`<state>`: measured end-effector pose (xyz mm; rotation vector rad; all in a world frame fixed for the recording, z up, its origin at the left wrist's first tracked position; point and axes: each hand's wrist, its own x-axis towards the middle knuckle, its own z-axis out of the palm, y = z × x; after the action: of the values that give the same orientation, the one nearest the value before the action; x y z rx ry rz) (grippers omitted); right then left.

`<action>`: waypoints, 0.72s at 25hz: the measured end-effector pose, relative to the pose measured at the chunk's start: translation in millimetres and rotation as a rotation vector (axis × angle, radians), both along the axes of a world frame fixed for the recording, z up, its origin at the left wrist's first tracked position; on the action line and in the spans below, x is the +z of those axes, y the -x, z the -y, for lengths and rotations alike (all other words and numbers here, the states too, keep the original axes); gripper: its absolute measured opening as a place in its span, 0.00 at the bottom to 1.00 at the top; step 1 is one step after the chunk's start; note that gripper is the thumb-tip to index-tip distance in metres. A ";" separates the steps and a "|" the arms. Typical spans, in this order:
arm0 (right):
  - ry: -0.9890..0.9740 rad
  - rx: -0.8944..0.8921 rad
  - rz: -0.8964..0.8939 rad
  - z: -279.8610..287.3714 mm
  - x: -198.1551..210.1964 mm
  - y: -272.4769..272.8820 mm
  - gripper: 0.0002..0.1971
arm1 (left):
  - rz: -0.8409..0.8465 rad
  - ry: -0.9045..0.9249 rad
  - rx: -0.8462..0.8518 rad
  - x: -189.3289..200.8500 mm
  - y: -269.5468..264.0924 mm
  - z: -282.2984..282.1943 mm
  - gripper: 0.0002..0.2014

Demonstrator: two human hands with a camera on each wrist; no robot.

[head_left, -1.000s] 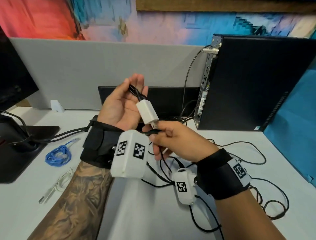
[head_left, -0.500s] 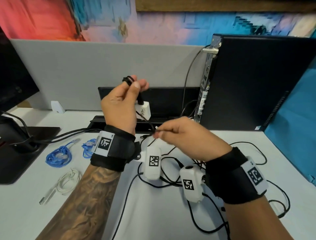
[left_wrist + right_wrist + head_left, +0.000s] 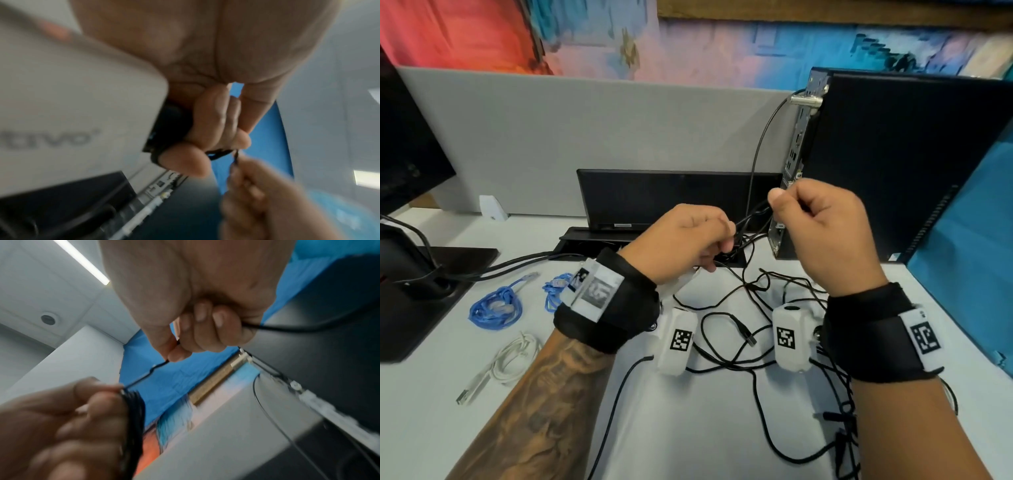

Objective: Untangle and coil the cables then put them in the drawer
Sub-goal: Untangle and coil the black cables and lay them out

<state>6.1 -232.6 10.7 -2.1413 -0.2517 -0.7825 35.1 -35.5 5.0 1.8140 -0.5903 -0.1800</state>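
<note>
Both my hands are raised above the white desk (image 3: 431, 394). My left hand (image 3: 681, 241) curls around a white charger (image 3: 61, 113) and black cable (image 3: 133, 410) loops. My right hand (image 3: 822, 226) pinches the cable between thumb and forefinger, just beside the left fingertips (image 3: 183, 160); the rest trails tangled on the desk.

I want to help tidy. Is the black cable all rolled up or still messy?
Still partly messy. The left hand holds a few wound loops of the black cable, but the rest sprawls tangled across the desk.
</note>
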 end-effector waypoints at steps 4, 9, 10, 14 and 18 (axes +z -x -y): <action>-0.172 0.184 -0.221 -22.0 -19.8 -11.0 0.23 | -0.460 0.579 -0.211 8.2 -1.4 -7.9 0.13; 0.032 0.453 -0.546 -40.3 -33.1 -7.1 0.14 | -0.718 1.359 -0.013 13.3 -20.1 -22.5 0.08; 0.085 0.487 -0.600 -44.6 -33.8 -4.3 0.12 | -0.682 1.407 0.084 11.0 -22.0 -21.4 0.07; 0.219 0.535 -0.630 -47.1 -19.0 8.7 0.13 | -0.255 1.163 0.396 -5.6 -29.0 -8.2 0.08; -0.064 0.449 -0.374 -24.9 13.1 19.7 0.10 | 0.080 0.548 0.403 -13.7 -23.9 -5.9 0.07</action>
<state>-13.6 -207.6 23.8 -2.0163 -0.4778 -0.1280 59.0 -29.6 -8.7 1.3698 -0.2788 0.3040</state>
